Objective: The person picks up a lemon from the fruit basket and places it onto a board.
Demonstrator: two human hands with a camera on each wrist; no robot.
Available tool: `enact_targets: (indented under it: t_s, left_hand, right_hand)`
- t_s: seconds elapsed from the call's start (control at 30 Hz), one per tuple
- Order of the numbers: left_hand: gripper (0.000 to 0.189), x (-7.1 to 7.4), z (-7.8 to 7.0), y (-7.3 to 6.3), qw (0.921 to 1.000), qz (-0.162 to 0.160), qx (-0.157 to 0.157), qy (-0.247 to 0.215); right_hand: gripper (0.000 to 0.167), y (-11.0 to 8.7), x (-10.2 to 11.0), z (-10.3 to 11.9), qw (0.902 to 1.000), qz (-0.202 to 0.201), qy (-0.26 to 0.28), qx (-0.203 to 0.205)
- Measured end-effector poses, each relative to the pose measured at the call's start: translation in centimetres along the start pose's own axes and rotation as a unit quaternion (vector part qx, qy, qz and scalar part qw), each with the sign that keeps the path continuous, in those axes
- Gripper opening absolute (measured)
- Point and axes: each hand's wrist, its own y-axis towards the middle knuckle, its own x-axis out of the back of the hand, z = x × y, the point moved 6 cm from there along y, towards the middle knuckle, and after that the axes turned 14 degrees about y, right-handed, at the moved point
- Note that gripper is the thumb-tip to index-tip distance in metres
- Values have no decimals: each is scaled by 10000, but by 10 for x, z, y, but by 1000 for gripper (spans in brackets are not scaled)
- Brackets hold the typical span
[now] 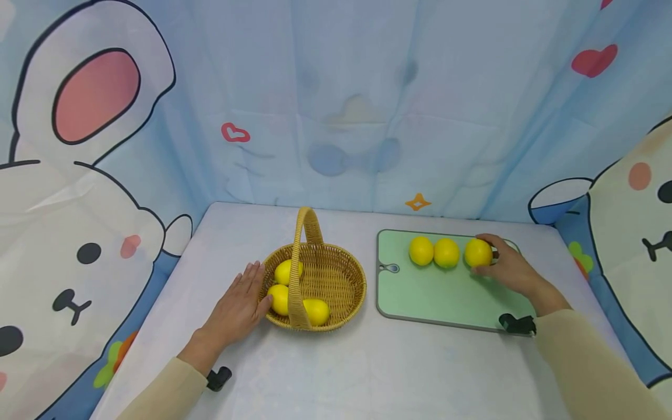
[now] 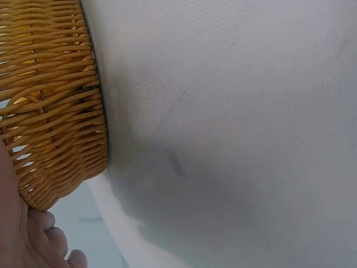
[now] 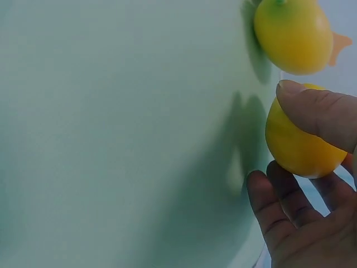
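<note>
Near the right end of the green cutting board [image 1: 430, 294], my right hand [image 1: 506, 265] pinches a yellow lemon [image 1: 478, 253] between thumb and fingers. In the right wrist view the thumb lies across the held lemon [image 3: 304, 137], with fingers beneath and behind it. Two other lemons [image 1: 446, 253] sit side by side on the board, left of the held one. My left hand [image 1: 236, 306] rests against the left side of the wicker basket [image 1: 336, 280], fingers straight and thumb at the rim. Three lemons [image 1: 317, 312] lie in the basket's left and front part.
The basket's tall arched handle [image 1: 307, 224] stands upright across its middle. Both basket and board stand on a white-covered table [image 1: 367, 367]. A blue cartoon-print curtain [image 1: 357, 87] hangs behind and at both sides.
</note>
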Motion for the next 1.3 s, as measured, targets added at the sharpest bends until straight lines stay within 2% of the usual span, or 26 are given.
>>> enact_targets:
  t_s: [0.8, 1.07, 1.3]
  left_hand:
    - [75, 0, 0, 0, 9999, -71, 7, -76]
    - [76, -1, 1, 0, 9999, -59, 7, -84]
    - [75, -1, 1, -1, 10000, -56, -2, -76]
  right_hand:
    - [105, 5, -5, -6, 9995, 268, -9, -174]
    - [103, 5, -6, -4, 9996, 231, -15, -136]
    - [103, 6, -5, -10, 9997, 182, 45, -122]
